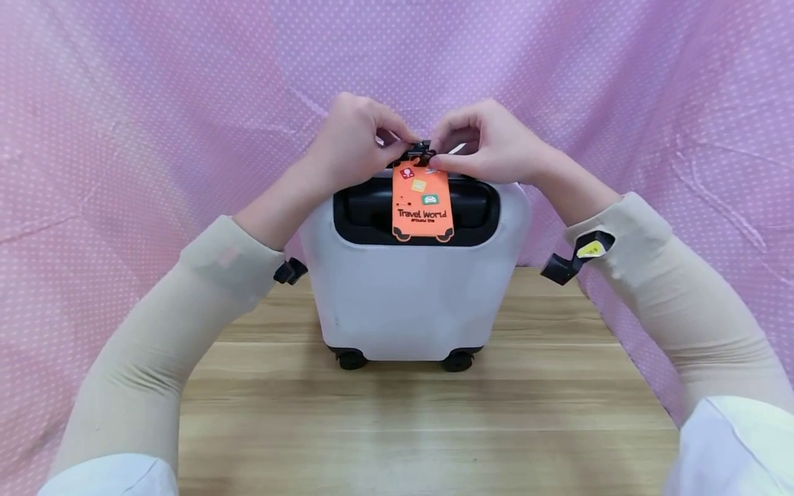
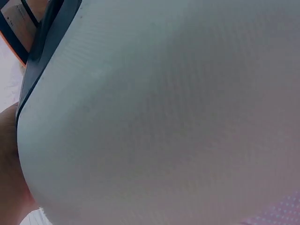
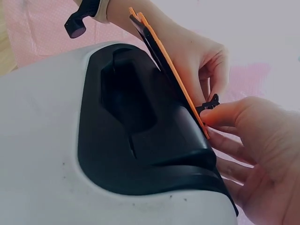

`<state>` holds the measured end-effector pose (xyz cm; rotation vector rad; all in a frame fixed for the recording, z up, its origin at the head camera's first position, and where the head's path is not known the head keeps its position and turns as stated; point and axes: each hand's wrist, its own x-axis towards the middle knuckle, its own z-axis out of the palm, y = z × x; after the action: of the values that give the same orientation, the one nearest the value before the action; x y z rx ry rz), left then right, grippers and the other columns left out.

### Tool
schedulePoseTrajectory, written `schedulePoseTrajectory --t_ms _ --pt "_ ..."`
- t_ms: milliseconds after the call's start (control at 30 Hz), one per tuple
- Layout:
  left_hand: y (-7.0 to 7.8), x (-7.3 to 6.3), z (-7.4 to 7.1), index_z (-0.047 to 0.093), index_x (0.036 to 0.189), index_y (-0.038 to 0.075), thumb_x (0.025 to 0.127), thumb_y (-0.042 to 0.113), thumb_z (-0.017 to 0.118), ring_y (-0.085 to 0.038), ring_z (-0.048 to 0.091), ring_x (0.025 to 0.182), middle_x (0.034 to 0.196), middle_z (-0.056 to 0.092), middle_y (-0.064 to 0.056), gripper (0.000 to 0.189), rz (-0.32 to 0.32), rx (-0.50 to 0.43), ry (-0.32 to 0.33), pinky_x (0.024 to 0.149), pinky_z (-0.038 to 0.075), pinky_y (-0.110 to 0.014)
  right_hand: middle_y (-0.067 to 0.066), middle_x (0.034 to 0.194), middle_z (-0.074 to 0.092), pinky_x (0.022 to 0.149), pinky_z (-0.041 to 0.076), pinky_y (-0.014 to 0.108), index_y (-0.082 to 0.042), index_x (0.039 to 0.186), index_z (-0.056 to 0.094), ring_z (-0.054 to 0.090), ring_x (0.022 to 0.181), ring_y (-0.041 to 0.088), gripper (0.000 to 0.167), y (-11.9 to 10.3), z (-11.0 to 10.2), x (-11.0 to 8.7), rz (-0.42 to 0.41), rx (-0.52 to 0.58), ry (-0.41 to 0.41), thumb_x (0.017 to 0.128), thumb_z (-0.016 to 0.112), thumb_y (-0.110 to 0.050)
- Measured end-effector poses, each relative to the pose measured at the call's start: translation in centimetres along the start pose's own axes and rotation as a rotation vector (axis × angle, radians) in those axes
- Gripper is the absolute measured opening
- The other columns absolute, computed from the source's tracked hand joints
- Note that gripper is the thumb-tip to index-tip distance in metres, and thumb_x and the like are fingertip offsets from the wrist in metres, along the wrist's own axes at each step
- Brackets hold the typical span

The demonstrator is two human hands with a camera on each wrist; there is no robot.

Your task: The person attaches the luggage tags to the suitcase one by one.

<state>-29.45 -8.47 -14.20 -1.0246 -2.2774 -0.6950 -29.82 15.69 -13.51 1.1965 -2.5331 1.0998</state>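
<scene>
An orange luggage tag (image 1: 422, 200) printed "Travel World" hangs over the black handle recess (image 1: 366, 207) of a small white suitcase (image 1: 409, 296). Its black strap (image 1: 423, 149), with what looks like a small buckle, is at the top of the tag. From the left, my left hand (image 1: 356, 145) pinches the strap between thumb and fingertips. Opposite it, my right hand (image 1: 493, 145) pinches the strap by the tag's upper corner. The right wrist view shows the tag (image 3: 171, 70) edge-on, with the strap (image 3: 211, 105) between both hands. White shell fills most of the left wrist view.
The suitcase stands upright on black wheels (image 1: 351, 359) on a wood-grain table (image 1: 409, 427). A pink dotted cloth (image 1: 186, 83) hangs behind and at both sides. Black camera mounts (image 1: 561, 267) stick out from both wrists.
</scene>
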Motion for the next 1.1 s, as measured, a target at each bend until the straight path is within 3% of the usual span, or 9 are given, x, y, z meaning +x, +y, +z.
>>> schedulePoseTrajectory --t_ms 533,733,867,1100 --pt "0.1 -0.2 0.4 0.085 0.108 0.005 0.099 0.004 0.071 -0.027 0.077 0.093 0.105 0.083 -0.015 0.016 0.062 0.084 -0.019 0.084 0.060 -0.037 0.005 0.094 0.077 0.082 0.061 0.017 -0.003 0.091 0.076 0.078 0.088 0.008 0.009 -0.6 0.7 -0.1 0.019 -0.071 0.086 0.093 0.078 -0.012" --pt "0.1 -0.2 0.3 0.084 0.111 0.005 0.100 0.005 0.070 -0.027 0.077 0.098 0.108 0.082 -0.015 0.018 0.057 0.100 -0.050 0.090 0.062 -0.038 0.003 0.090 0.076 0.082 0.061 0.018 -0.004 0.090 0.073 0.077 0.084 0.007 0.009 -0.7 1.0 -0.1 0.016 -0.068 0.142 0.091 0.079 -0.010" --pt "0.0 -0.2 0.2 0.084 0.112 0.005 0.100 0.004 0.069 -0.028 0.076 0.098 0.108 0.082 -0.016 0.019 0.066 0.087 -0.053 0.089 0.062 -0.039 0.001 0.088 0.073 0.084 0.061 0.019 -0.004 0.088 0.072 0.074 0.085 0.009 0.010 -0.6 1.5 -0.3 -0.095 -0.120 0.221 0.089 0.080 -0.007" --pt "-0.4 -0.3 0.0 0.084 0.113 0.009 0.099 0.004 0.066 -0.027 0.075 0.089 0.105 0.082 -0.015 0.022 0.098 0.070 -0.022 0.079 0.057 -0.031 0.010 0.090 0.078 0.083 0.054 0.015 -0.003 0.092 0.082 0.074 0.085 0.019 0.007 -0.1 2.2 -0.6 -0.410 -0.418 0.354 0.088 0.081 -0.009"
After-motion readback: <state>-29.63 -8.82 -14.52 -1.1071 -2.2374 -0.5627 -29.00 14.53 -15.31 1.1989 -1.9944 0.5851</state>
